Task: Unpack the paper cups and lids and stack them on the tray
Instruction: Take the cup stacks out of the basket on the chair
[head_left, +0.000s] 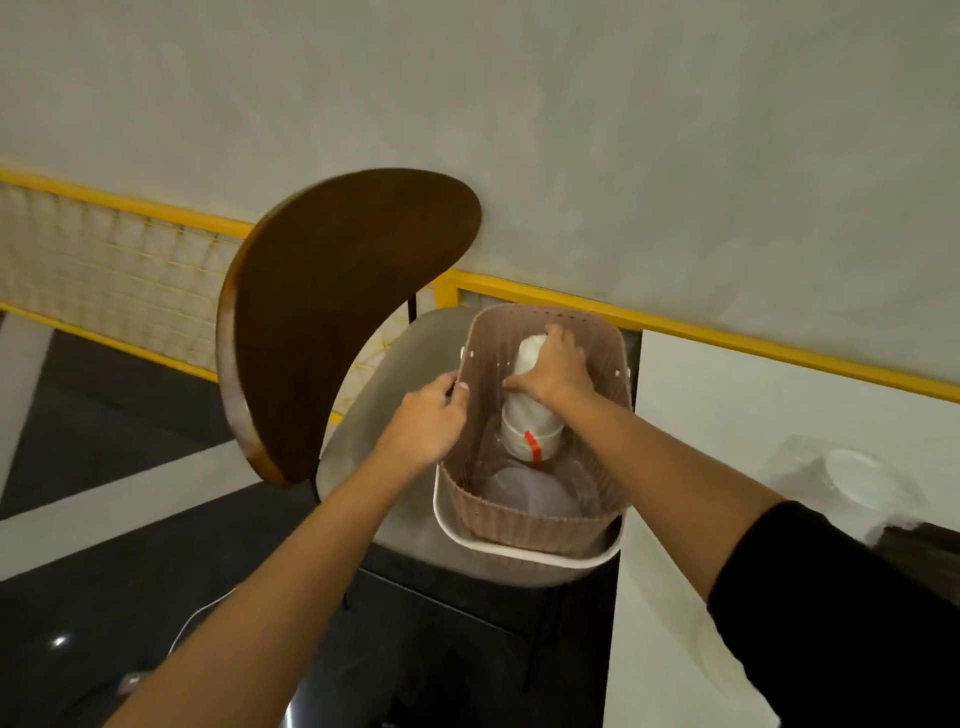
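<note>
Right grip (553, 366), seen from the head camera, is clamped over the upper part of one wrapped sleeve of paper cups (524, 421), fingers curled round the top and thumb on the near side. Left grip (428, 421) pinches the left rim of one woven basket (524, 551), with its fingertips hooked over the edge.

The sleeve lies tilted inside the basket, its narrow end pointing away and its wide end toward the camera. One red strip of tape (533, 446) crosses the wrap near the wide end. How many cups it holds cannot be counted through the wrap. Beneath it, at the bottom of the basket, lies one clear pack of lids (524, 493), too blurred to count.

The basket stands on the grey seat (384, 395) of one chair, whose brown backrest (332, 312) curves up to the left. To the right is a white desk (727, 415) with one clear bag (841, 478) on it, holding something round and white. A yellow railing (727, 327) runs behind the chair and the desk. The right arm wears a black sleeve (831, 597).
</note>
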